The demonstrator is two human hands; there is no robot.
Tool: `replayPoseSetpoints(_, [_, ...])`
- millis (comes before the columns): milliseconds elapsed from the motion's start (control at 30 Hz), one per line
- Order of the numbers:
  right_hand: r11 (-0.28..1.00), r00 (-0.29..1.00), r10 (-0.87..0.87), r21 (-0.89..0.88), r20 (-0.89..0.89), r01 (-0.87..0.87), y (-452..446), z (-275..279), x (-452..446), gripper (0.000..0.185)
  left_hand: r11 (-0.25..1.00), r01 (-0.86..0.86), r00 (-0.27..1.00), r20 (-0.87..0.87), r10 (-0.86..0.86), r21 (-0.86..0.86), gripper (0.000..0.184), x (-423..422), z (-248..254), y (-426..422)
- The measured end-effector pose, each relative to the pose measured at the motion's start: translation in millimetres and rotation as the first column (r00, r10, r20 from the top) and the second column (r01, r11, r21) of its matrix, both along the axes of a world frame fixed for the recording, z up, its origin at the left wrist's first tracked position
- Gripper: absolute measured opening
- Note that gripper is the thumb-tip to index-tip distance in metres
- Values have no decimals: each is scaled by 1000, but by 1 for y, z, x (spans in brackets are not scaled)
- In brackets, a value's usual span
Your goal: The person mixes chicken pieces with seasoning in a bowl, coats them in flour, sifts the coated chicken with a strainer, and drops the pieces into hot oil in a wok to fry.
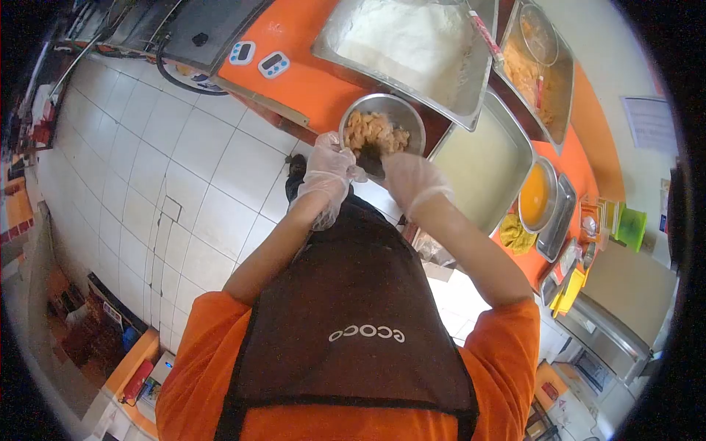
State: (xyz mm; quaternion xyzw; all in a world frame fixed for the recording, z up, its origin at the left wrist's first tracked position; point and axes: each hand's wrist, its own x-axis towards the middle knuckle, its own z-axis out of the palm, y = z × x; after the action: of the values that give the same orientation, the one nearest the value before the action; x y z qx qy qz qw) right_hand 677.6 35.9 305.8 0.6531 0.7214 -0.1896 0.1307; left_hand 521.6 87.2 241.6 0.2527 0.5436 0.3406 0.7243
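Note:
A round metal bowl (410,112) tilts at the counter's near edge, holding pale, wet pieces that look like raw chicken (373,131). My left hand (329,163), in a clear plastic glove, is closed on the bowl's left rim. At the bowl's lower right is my right hand (414,180), gloved too and smeared by motion. Its fingertips reach toward the bowl's near side, and I cannot make out whether they hold a piece.
A tray of white flour (401,37) lies beyond the bowl on the orange counter (294,92). To the right are a pan of pale liquid (482,165), a tray of breaded pieces (523,77) and a bowl of orange liquid (535,192). Two white timers (273,64) sit at left.

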Motion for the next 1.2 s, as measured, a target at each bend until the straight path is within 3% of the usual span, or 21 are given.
replayPoseSetpoints(133, [986, 995, -80, 149, 62, 70, 24, 1, 15, 16, 999, 36, 999, 17, -36, 32, 25, -4, 0, -2])
replayPoseSetpoints(267, [981, 977, -189, -29, 103, 192, 17, 55, 8, 19, 1000, 18, 998, 63, -17, -7, 18, -3, 7, 2])
replayPoseSetpoints(367, [997, 976, -77, 5, 206, 78, 19, 85, 8, 20, 1000, 22, 999, 32, -22, 14, 20, -7, 6, 1])
replayPoseSetpoints(467, [965, 949, -248, -37, 193, 259, 42, 38, 18, 21, 993, 101, 994, -47, -99, 53, 26, -7, 11, 1])
replayPoseSetpoints(567, [986, 1000, 15, 164, 2, -15, 45, -25, 31, 22, 990, 132, 989, -79, -127, 59, 26, -8, 7, 6])
replayPoseSetpoints(667, [981, 988, 92, 183, -125, -68, 33, 15, 21, 21, 997, 64, 998, -11, -63, 35, 24, -9, -1, 8])
replayPoseSetpoints(867, [995, 998, 58, -77, 6, -58, 6, 64, 5, 18, 999, 40, 998, -46, -39, 18, 20, -4, 16, 9])
replayPoseSetpoints(967, [976, 989, -37, -209, 141, 66, 9, 43, -5, 19, 995, 92, 994, -64, -89, 48, 21, -4, 9, 6])
replayPoseSetpoints(1033, [999, 991, -31, -32, 130, 35, 15, 14, 6, 17, 996, 62, 998, -16, -61, 66, 22, -5, 13, 4])
replayPoseSetpoints(1067, [998, 992, -25, 59, 125, 18, 17, 4, 11, 17, 994, 84, 994, -81, -79, 63, 23, -4, 16, 4])
replayPoseSetpoints(1133, [991, 981, -134, 45, 138, 129, 22, 20, 9, 16, 991, 123, 971, -212, -109, 53, 28, -5, 23, 4])
replayPoseSetpoints(1200, [982, 974, -181, 76, 133, 172, 28, 42, 7, 16, 991, 132, 973, -196, -123, 34, 29, -7, 21, 6])
